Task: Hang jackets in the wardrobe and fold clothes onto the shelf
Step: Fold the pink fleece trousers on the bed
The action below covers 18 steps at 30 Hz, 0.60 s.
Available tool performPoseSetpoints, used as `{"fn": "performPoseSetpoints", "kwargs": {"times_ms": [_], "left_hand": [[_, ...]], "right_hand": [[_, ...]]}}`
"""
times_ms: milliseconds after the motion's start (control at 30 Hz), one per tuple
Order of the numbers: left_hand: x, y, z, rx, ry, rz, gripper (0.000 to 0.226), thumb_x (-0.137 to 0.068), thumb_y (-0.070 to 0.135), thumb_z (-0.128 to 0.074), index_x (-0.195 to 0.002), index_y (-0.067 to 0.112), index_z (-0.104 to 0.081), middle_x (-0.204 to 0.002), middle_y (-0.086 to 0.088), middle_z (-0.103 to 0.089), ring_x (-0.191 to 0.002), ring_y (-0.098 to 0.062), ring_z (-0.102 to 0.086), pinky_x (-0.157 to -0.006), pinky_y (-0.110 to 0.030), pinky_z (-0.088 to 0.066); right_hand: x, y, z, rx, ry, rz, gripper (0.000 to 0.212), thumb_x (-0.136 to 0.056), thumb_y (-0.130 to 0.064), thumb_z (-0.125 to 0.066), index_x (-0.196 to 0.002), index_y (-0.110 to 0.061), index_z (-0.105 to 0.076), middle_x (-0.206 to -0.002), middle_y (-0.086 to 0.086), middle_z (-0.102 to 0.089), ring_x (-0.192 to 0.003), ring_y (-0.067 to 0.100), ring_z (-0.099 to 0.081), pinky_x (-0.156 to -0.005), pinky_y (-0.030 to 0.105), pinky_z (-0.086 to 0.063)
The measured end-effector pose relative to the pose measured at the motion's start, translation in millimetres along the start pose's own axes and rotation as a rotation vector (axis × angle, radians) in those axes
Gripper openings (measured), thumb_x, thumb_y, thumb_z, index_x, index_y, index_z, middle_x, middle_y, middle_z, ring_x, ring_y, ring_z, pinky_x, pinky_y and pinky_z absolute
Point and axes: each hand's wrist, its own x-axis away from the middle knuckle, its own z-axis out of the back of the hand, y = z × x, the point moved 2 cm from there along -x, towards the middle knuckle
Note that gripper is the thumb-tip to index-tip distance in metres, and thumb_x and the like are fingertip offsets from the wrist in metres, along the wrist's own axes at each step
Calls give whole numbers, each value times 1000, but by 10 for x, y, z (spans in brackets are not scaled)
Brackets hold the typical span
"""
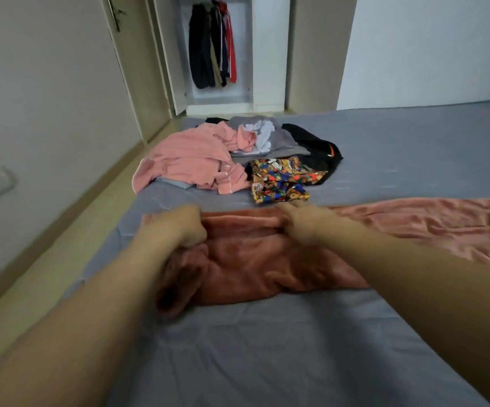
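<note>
- My left hand (179,227) is curled tight on the near-left edge of the rust garment (255,259); my right hand (302,223) looks to pinch its far edge, though blur hides the fingers, so I can't be sure of that grip.
- The garment lies on the bed (267,348), bunched at the left under my wrist, with its paler length trailing off to the right.
- I judge this to be a fold in progress. To do it well I'd keep both hands on the same edge, pull it taut between them, and lay it flat before creasing.
- The bunched left side wants smoothing first, or the fold will come out lumpy.
- Beyond lies the pile (237,154) of unsorted clothes, apart from my garment; I'd keep the fold clear of it.
- The wardrobe (220,54) stands open past the bed, dark jackets (211,45) hanging inside.
</note>
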Motion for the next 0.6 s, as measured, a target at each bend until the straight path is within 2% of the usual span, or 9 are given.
{"fn": "performPoseSetpoints", "kwargs": {"times_ms": [100, 167, 233, 267, 300, 400, 467, 533, 600], "left_hand": [[-150, -399, 346, -260, -46, 91, 42, -80, 27, -59, -121, 16, -55, -125, -10, -60, -109, -30, -60, -88, -34, -50], [-209, -628, 363, -311, -184, 124, 33, -78, 29, -58, -109, 16, -61, -106, -8, -65, -98, -26, -65, -86, -34, -54], [-275, -808, 238, -122, -257, 74, 26, -79, 40, -64, -98, 22, -63, -93, -3, -65, -83, -20, -64, -67, -27, -53], [-284, -855, 142, 24, -278, 53, 31, -78, 46, -66, -102, 27, -63, -98, -1, -66, -84, -19, -63, -63, -25, -50], [-282, -882, 40, 140, -280, 35, 36, -77, 48, -67, -107, 28, -64, -106, -1, -66, -89, -20, -64, -67, -26, -51], [-440, -948, -136, 284, -132, 28, 30, -80, 33, -65, -106, 19, -70, -112, -7, -67, -98, -24, -62, -85, -31, -51], [-579, -1014, -76, 602, 25, 107, 32, -80, 24, -67, -109, 11, -70, -114, -15, -66, -100, -30, -61, -84, -32, -51], [-783, -1111, -39, 872, 155, 214, 50, -74, 22, -77, -117, 1, -64, -119, -22, -63, -106, -34, -62, -91, -38, -52], [-858, -1103, -104, 825, 240, 273, 55, -75, 24, -78, -119, -4, -61, -122, -24, -62, -111, -35, -60, -93, -38, -50]], "right_hand": [[-151, -167, -64, -66, -51, -126, 75, -90, -26, -54, -153, -32, -14, -158, 6, -20, -142, 35, -21, -114, 54, -26], [-242, -205, -125, 3, -60, -189, 63, -91, -26, -52, -149, -30, -29, -153, 8, -29, -138, 35, -26, -112, 54, -30], [-335, -235, -183, 82, -36, -228, 46, -93, -25, -47, -138, -26, -47, -142, 8, -43, -132, 32, -34, -108, 52, -35], [-387, -243, -194, 76, -15, -258, 41, -93, -25, -43, -133, -25, -52, -136, 8, -49, -129, 31, -38, -106, 50, -37], [-444, -246, -193, 34, 11, -295, 37, -93, -26, -41, -128, -24, -56, -130, 8, -55, -124, 30, -43, -105, 49, -38], [-673, -238, -74, -115, 48, -363, 30, -93, -26, -38, -112, -18, -60, -120, 11, -58, -113, 32, -52, -105, 49, -38], [-816, -216, 47, -179, 78, -377, 31, -92, -29, -36, -104, -12, -58, -119, 14, -58, -110, 34, -54, -103, 50, -39], [-954, -229, 95, -215, 149, -427, 27, -90, -32, -37, -97, -12, -55, -114, 14, -60, -107, 35, -54, -102, 50, -39], [-959, -284, 21, -167, 218, -465, 24, -88, -30, -42, -103, -14, -51, -117, 13, -56, -115, 36, -48, -104, 48, -34]]}}
